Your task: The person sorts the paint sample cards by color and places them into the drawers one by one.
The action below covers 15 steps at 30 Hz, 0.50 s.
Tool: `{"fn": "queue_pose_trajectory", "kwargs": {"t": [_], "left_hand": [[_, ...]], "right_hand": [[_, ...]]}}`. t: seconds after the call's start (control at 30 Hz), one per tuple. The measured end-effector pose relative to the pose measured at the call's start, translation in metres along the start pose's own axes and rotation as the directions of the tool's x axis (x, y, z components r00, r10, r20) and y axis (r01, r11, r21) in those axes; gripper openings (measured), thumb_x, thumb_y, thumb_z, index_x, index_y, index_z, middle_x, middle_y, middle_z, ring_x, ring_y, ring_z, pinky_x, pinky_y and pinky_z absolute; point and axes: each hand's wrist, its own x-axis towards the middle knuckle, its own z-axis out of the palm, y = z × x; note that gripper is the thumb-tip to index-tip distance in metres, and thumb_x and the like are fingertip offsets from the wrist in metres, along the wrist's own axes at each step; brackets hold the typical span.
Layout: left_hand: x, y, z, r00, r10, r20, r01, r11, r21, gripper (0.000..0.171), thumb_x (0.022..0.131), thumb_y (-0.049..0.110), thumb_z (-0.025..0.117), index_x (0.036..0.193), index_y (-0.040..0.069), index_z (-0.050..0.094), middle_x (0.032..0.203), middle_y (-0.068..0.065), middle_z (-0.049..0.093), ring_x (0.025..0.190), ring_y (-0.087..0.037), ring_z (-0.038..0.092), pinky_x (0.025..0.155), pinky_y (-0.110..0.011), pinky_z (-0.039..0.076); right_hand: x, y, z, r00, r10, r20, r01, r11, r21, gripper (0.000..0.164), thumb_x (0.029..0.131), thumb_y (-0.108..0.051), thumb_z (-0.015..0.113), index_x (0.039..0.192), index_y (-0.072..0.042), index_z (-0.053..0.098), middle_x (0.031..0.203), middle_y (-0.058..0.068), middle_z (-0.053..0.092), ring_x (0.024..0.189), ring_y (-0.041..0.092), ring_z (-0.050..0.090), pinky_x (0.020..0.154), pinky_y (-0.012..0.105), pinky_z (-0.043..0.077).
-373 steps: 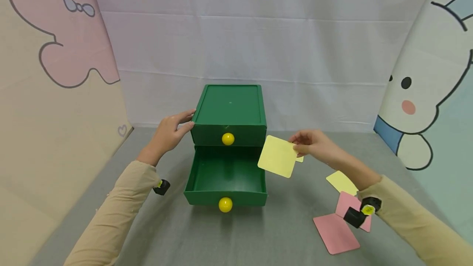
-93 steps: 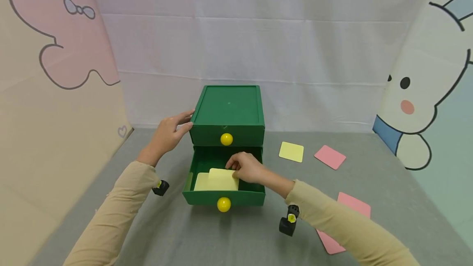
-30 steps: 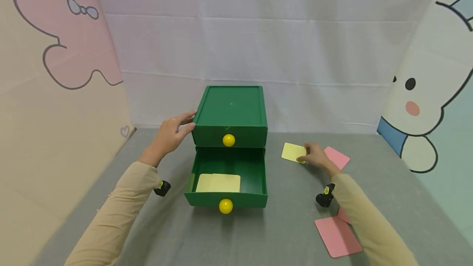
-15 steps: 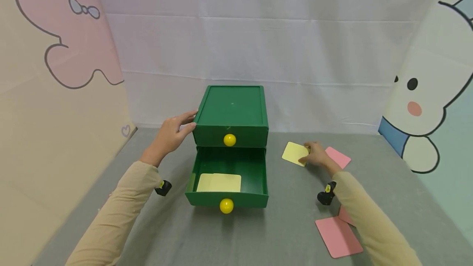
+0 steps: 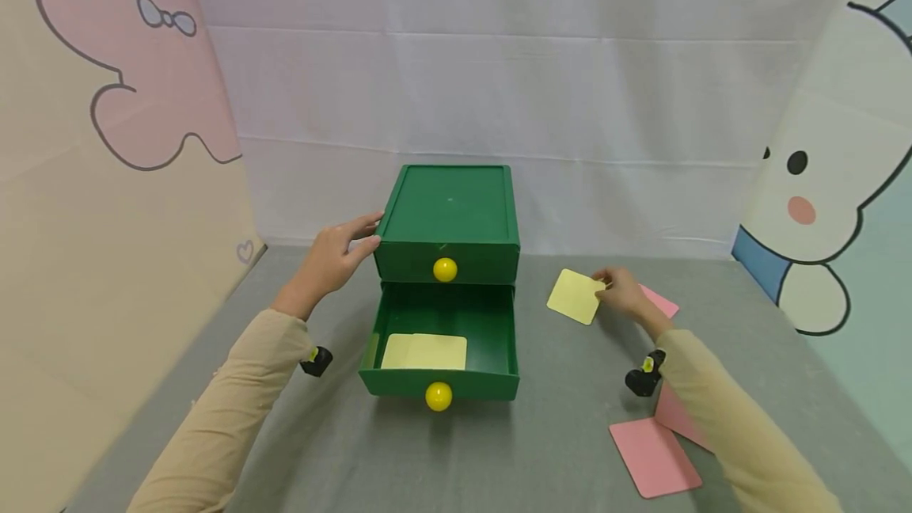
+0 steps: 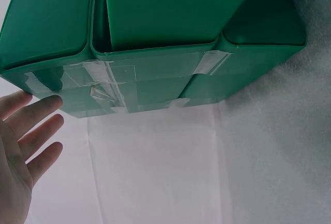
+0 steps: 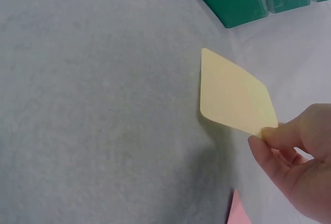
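A green two-drawer box (image 5: 449, 204) with yellow knobs stands mid-table, its lower drawer (image 5: 488, 339) pulled out. Two overlapping yellow cards (image 5: 435, 351) lie inside that drawer, toward the front left. My left hand (image 5: 328, 264) rests at the box's upper left edge, fingers extended; the left wrist view shows them spread beside the taped side. At the right, my right hand (image 5: 623, 294) pinches a yellow square card (image 5: 573, 297) by one corner between thumb and fingers. In the right wrist view the card (image 7: 235, 94) is tilted, with its shadow on the cloth below.
One pink card (image 5: 661, 302) lies partly behind my right hand. Two more, a near pink card (image 5: 655, 457) and a pink card (image 5: 680, 418) partly under the right sleeve, overlap at the front right. Grey cloth covers the table; a white curtain (image 5: 456, 93) hangs behind.
Since about 3 seconds ago my right hand has left the drawer, where two yellow cards stay, and gone right to another yellow card. It now pinches that card, which has turned and shifted slightly.
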Motion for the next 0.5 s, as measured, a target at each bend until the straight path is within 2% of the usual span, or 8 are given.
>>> {"fn": "queue_pose_trajectory", "kwargs": {"t": [0.2, 0.37, 0.5], "left_hand": [[0.000, 0.001, 0.000, 1.000, 0.005, -0.002, -0.005, 1.000, -0.005, 0.042, 0.094, 0.015, 0.049, 0.134, 0.003, 0.045, 0.120, -0.022, 0.056, 0.107, -0.034, 0.055, 0.086, -0.051, 0.044], [0.000, 0.002, -0.001, 1.000, 0.004, 0.002, -0.004, 1.000, 0.003, 0.042, 0.094, 0.015, 0.049, 0.134, 0.002, 0.044, 0.120, -0.022, 0.056, 0.108, -0.034, 0.055, 0.087, -0.051, 0.043], [-0.001, 0.001, -0.001, 1.000, 0.004, 0.002, -0.004, 1.000, 0.002, 0.042, 0.094, 0.015, 0.049, 0.134, 0.003, 0.044, 0.120, -0.022, 0.056, 0.108, -0.034, 0.055, 0.087, -0.051, 0.043]], "right_hand": [[-0.007, -0.010, -0.011, 0.999, -0.033, 0.017, 0.032, 0.998, 0.047, 0.029, 0.081, 0.012, 0.049, 0.109, 0.022, 0.050, 0.101, 0.033, 0.047, 0.091, 0.040, 0.050, 0.067, 0.037, 0.053], [-0.014, -0.019, -0.021, 0.997, -0.079, 0.016, 0.078, 0.995, 0.055, 0.029, 0.082, 0.012, 0.048, 0.109, 0.022, 0.050, 0.101, 0.032, 0.047, 0.088, 0.037, 0.051, 0.068, 0.042, 0.053], [-0.020, -0.029, -0.031, 0.994, -0.107, 0.006, 0.106, 0.993, 0.051, 0.029, 0.083, 0.011, 0.048, 0.110, 0.021, 0.050, 0.099, 0.031, 0.049, 0.083, 0.034, 0.054, 0.067, 0.041, 0.054]]}}
